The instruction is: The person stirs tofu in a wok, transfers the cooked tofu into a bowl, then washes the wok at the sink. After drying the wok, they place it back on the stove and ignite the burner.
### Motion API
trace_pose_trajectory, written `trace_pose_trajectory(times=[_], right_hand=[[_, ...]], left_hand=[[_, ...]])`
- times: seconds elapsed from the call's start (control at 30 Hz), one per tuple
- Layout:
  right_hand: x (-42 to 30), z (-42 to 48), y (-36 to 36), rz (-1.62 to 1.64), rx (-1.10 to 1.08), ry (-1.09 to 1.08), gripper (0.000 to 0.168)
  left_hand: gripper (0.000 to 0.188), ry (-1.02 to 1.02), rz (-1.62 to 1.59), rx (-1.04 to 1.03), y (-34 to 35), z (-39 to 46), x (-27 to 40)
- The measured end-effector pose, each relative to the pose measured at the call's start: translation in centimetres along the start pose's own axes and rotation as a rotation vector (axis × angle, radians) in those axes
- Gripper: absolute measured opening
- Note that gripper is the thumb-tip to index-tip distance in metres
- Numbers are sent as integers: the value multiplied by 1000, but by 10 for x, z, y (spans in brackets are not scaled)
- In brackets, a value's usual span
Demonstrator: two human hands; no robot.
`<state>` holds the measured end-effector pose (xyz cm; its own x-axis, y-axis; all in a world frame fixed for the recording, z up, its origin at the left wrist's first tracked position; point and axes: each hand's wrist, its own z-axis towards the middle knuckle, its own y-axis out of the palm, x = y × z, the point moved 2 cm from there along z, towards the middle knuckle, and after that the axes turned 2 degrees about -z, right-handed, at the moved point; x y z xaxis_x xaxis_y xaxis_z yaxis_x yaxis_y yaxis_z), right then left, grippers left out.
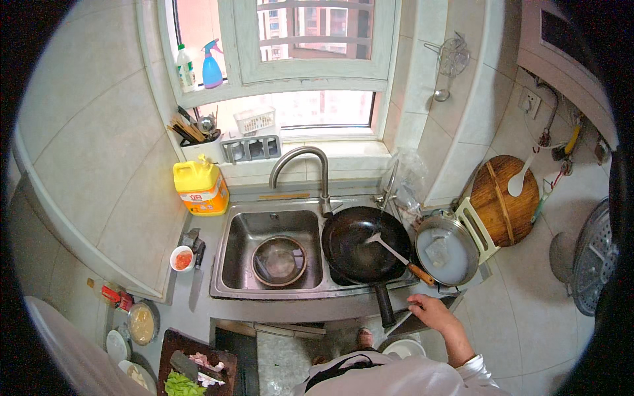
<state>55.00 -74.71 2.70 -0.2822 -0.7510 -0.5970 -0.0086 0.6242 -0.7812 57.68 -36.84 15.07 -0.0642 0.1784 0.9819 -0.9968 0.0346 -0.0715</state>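
Observation:
My right hand (pixel 432 313) is in front of the counter, just below the wooden handle of a spatula (pixel 395 251). Its fingers are loosely bent, somewhat apart, and I see nothing held in it. The spatula lies in a black wok (pixel 364 247), with its handle sticking out over the wok's rim. The wok rests over the right sink basin, its own handle (pixel 383 304) pointing towards me. Right of it stands a metal pot (pixel 465 272) of cloudy liquid with a pale piece in it. My left hand is out of view.
A metal bowl (pixel 280 261) sits in the left sink basin (pixel 237 242) under the faucet (pixel 323 173). Left are a detergent jug (pixel 200 190), a white cup of red bits (pixel 182 259) and a knife (pixel 197 277). A cutting board (pixel 173 341) holds chopped food.

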Motion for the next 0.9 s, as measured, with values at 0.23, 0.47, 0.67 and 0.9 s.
trace_pose_trajectory(times=[0.23,0.47,0.67,0.9], right_hand=[[2,-4,8,-18,2,-31,28],[11,-1,18,21,33,-105,28],[23,1,31,66,69,-88,27],[29,-1,43,145,58,-46,26]], left_hand=[[32,36,27,-43,-6,2,14],[31,105,71,-157,-4,13,30],[30,249,163,-357,-2,28,60],[28,318,217,-483,-2,48,76]])
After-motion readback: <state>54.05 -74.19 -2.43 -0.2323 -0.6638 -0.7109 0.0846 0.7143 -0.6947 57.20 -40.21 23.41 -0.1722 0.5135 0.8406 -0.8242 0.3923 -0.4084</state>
